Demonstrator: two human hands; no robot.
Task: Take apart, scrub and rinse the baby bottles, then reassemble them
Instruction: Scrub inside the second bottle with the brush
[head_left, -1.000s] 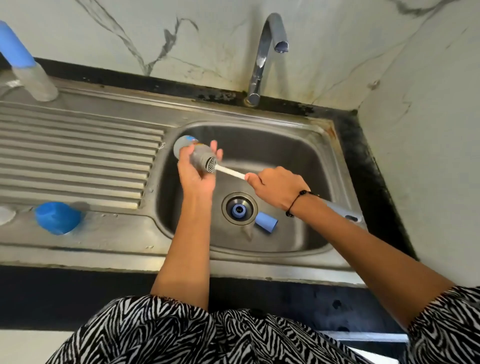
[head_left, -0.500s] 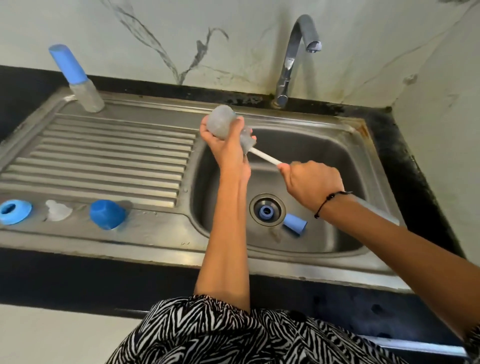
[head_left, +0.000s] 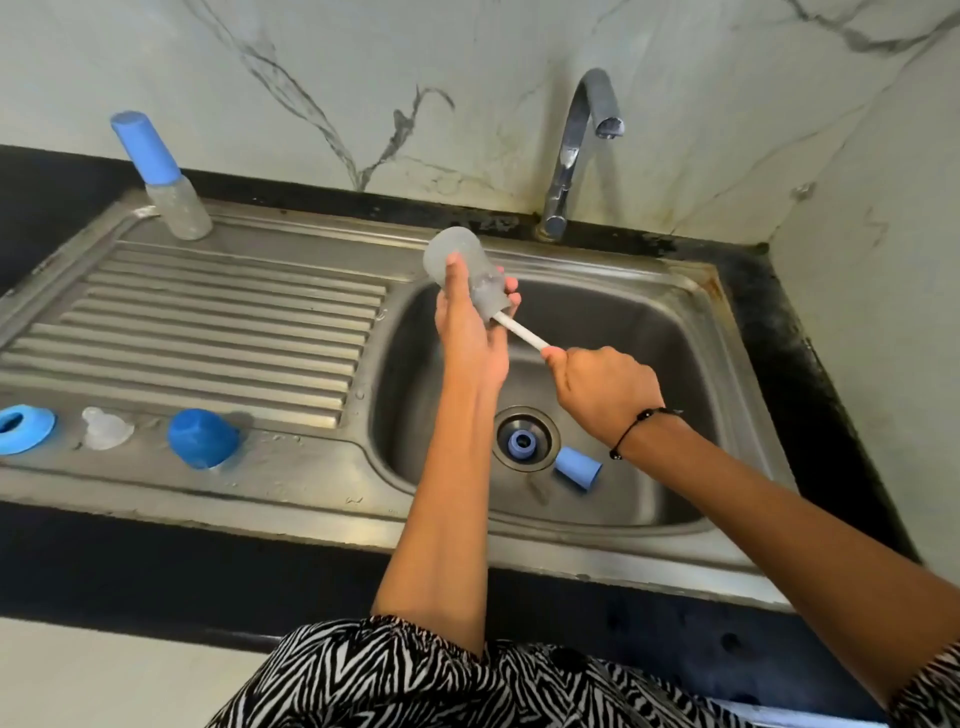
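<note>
— Over the sink basin (head_left: 649, 332), what am I seeing?
— I'm seeing the left hand (head_left: 470, 332) gripping the clear bottle (head_left: 465, 273), fingers curling round it, tilted above the basin's left rim.
— And the right hand (head_left: 602, 395)?
— It's clenching the white brush handle (head_left: 522, 331), which is entering the bottle's mouth.
</note>
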